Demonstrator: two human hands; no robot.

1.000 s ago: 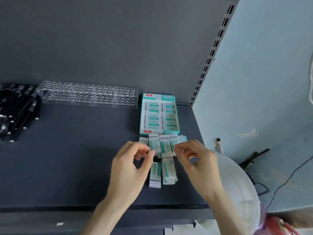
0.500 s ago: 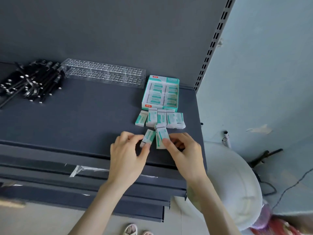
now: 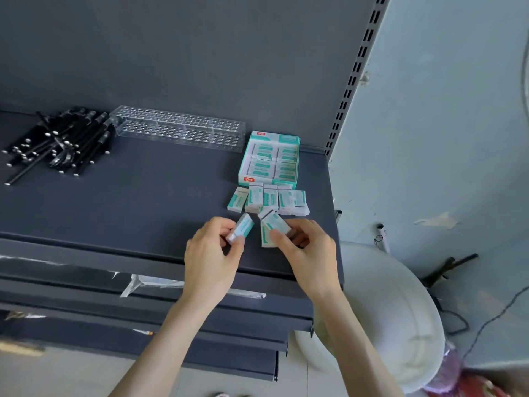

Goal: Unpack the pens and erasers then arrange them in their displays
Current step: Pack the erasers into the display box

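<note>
Newly raised, two erasers (image 3: 243, 226): one pinched in left hand (image 3: 210, 253), one in right hand (image 3: 307, 253).

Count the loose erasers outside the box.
7: five erasers in a row in front of the eraser box, the right two blurring together; one eraser pinched in the left hand; another held by the right hand fingers. Stacked ones may hide beneath.

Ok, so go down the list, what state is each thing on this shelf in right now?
Eraser box: open, filled with erasers.
Pen rack: empty, upright.
Pens: loose heap, unracked.
Loose erasers: wrapped, in a row before the box.
Left hand: pinches one eraser.
Right hand: grips another eraser.
</note>
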